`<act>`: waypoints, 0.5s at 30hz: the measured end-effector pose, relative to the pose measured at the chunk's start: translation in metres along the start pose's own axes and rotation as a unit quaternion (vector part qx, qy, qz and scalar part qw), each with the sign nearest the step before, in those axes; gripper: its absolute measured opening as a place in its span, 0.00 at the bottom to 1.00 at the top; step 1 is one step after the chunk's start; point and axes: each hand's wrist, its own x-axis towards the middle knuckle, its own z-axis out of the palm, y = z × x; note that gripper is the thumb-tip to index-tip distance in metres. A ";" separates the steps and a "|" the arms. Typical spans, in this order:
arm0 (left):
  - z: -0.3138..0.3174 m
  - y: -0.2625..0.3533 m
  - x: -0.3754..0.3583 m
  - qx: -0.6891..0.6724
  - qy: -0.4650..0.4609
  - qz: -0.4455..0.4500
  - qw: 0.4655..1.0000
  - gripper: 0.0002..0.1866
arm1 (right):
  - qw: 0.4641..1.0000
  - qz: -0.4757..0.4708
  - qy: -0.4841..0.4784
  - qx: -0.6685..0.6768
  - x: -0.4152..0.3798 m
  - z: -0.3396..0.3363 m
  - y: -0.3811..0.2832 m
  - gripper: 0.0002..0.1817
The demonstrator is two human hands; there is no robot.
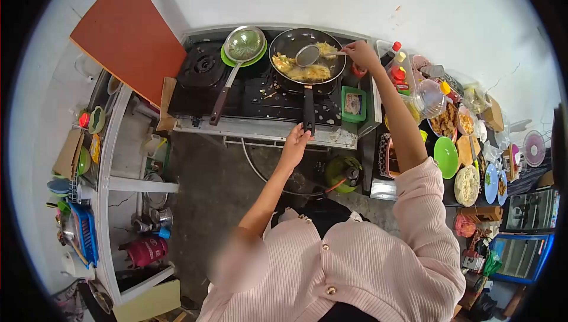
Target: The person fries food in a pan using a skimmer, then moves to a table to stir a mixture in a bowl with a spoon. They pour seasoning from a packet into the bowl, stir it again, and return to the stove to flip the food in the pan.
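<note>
A black frying pan (288,42) sits on the right side of the stove, with several golden-yellow pieces of frying food (312,74) in it. My left hand (295,144) is closed around the end of the pan's black handle, which points towards me. From the pan's right side, my right hand (361,55) grips the handle of a ladle (307,55). The ladle's round grey head is over the middle of the pan, among the food. Whether it touches the pan's bottom cannot be seen.
A wire strainer (245,44) rests on a green plate (260,57) to the left. A green tray (354,104) lies right of the pan. Bottles (399,73) and plates of food crowd the right counter. A green gas cylinder (343,174) stands below. An orange board (130,38) leans left.
</note>
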 end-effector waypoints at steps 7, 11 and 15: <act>0.000 -0.001 0.002 0.006 0.007 -0.015 1.000 0.19 | 0.982 -0.077 0.111 -0.132 -0.015 -0.002 -0.026 0.12; -0.001 -0.001 0.003 0.016 0.004 -0.006 1.000 0.18 | 0.962 -0.133 0.133 -0.196 -0.014 0.014 -0.029 0.11; -0.001 -0.003 0.002 0.008 0.003 0.004 1.000 0.19 | 0.968 -0.135 0.121 -0.176 -0.018 0.011 -0.029 0.12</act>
